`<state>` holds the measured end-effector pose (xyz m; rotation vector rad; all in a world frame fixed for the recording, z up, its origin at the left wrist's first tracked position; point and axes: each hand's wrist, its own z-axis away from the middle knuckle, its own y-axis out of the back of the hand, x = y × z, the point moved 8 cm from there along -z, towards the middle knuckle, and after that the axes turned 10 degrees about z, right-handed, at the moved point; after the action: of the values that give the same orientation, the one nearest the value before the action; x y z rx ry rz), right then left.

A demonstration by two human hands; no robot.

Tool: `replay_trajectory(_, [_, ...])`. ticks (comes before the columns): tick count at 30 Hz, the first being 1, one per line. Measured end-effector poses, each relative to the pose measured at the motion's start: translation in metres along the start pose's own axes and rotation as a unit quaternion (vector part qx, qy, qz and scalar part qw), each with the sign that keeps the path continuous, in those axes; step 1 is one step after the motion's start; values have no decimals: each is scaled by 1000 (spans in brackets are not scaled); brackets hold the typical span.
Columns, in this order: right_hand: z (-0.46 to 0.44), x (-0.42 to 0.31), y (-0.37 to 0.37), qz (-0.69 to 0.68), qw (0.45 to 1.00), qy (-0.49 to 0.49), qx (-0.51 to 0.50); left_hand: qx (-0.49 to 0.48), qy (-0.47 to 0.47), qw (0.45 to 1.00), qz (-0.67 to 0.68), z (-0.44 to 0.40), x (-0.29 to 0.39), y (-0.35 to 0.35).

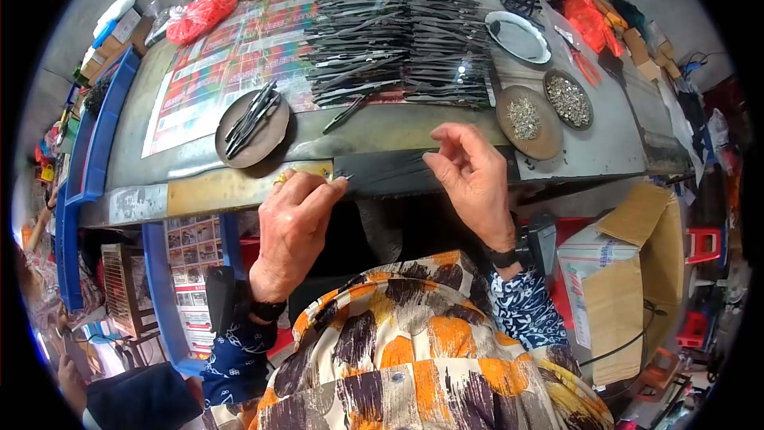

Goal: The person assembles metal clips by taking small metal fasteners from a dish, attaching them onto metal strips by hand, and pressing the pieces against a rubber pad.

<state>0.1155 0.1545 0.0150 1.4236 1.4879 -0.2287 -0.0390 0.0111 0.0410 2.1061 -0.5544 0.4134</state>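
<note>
At the table's front edge my left hand (294,211) is closed, thumb and forefinger pressed together. A small dark tip shows at the fingertips; what it belongs to I cannot make out. My right hand (476,179) is raised over the black strip (390,171) along the edge, its fingers curved and a gap between thumb and forefinger. Nothing shows in that gap. Beyond the left hand a round brown dish (270,137) holds several slim black pieces (253,119). One more black piece (344,115) lies between the dish and the large stacked rows of similar pieces (358,40).
Right of the rows stand a brown dish (545,139) and a darker bowl (587,115), both with small metal parts, and a white-rimmed dish (543,54). Red-handled pliers (586,69) lie farther right. A blue tray (103,131) is at left, a cardboard box (613,302) below right.
</note>
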Motion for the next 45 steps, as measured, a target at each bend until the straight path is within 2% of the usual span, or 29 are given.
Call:
replay_trajectory(6, [0, 1, -3, -12, 1000, 2, 4, -67, -34, 995, -68, -11, -1, -32])
replay_trajectory(9, [-1, 1, -1, -2, 1000, 3, 5, -91, -72, 992, -57, -34, 13, -61])
replay_trajectory(13, [1, 7, -1, -23, 1000, -13, 4, -56, -80, 995, -35, -42, 16, -72])
replay_trajectory(15, [3, 8, 1, -29, 999, -13, 5, -12, -60, 997, 36, -43, 9, -59])
replay_trajectory(17, [6, 7, 3, -36, 999, -7, 12, 31, 20, 995, 95, -39, 4, -39])
replay_trajectory(23, [6, 2, 1, -27, 999, 15, 13, 9, 93, 986, 137, -24, -3, -12])
replay_trajectory(27, [6, 2, 1, -17, 1000, 17, 13, -8, 20, 997, 81, -30, -1, -21])
replay_trajectory(35, [5, 3, 1, -1, 1000, 16, 17, -24, -52, 998, 9, -46, 14, -68])
replay_trajectory(40, [4, 0, 0, 12, 1000, 14, 9, -73, -24, 997, -13, -43, 5, -54])
replay_trajectory(45, [5, -1, 0, 14, 1000, -4, 3, -77, 4, 997, -14, -29, -5, -35])
